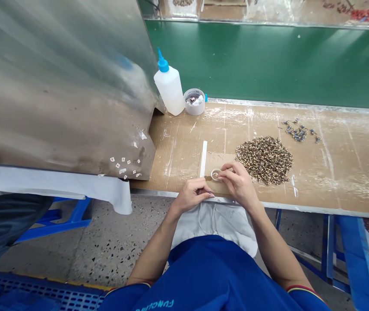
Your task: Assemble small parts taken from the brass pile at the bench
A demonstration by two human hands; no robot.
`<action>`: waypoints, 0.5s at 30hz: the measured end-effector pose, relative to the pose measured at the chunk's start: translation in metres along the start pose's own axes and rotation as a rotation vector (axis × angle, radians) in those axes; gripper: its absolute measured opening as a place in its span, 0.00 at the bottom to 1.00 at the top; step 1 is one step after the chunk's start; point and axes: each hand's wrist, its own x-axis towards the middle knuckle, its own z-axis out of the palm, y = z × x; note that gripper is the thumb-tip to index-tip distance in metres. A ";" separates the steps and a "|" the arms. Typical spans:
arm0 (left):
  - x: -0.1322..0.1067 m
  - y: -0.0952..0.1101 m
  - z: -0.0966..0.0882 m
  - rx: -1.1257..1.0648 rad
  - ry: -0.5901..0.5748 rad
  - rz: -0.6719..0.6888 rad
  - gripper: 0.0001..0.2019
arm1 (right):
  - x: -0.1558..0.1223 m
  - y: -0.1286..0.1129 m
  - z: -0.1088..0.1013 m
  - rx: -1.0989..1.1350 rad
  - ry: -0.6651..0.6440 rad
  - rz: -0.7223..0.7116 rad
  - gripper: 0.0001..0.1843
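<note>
Head view, the only one. Right hand low at the near edge of the bench, thumb and fingertips closed in a pinch on a small pale ring: apparently gripped, though the view is too small to be sure. Left hand curled just beside it, fingers bent over the bench edge, with nothing visible in them; whether anything lies inside the curl, impossible to tell.

Ring at lower centre, on a tan cardboard piece, seemingly almost flat, with a thin brown strip running left from it toward the left hand, so the long axis lies roughly across the frame. Just left, a narrow white strip, its length pointing away from the person.

At centre right, a large mounded heap of small mottled brown parts — a lot there, untouched by either hand. Beyond it, a smaller scatter of blue-and-metal parts. Upper centre, a glue bottle with a blue nozzle beside a roll of white tape. Left, a metal housing dotted with small paper labels.
</note>
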 end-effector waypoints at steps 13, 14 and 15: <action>0.001 0.006 0.008 0.056 0.049 -0.056 0.20 | 0.003 -0.002 -0.004 0.032 -0.038 0.036 0.11; 0.002 0.007 0.009 0.065 0.054 -0.057 0.20 | 0.002 -0.003 -0.003 0.072 -0.023 0.053 0.11; 0.002 0.007 0.010 0.071 0.058 -0.055 0.20 | 0.001 -0.003 -0.001 0.111 0.009 0.078 0.10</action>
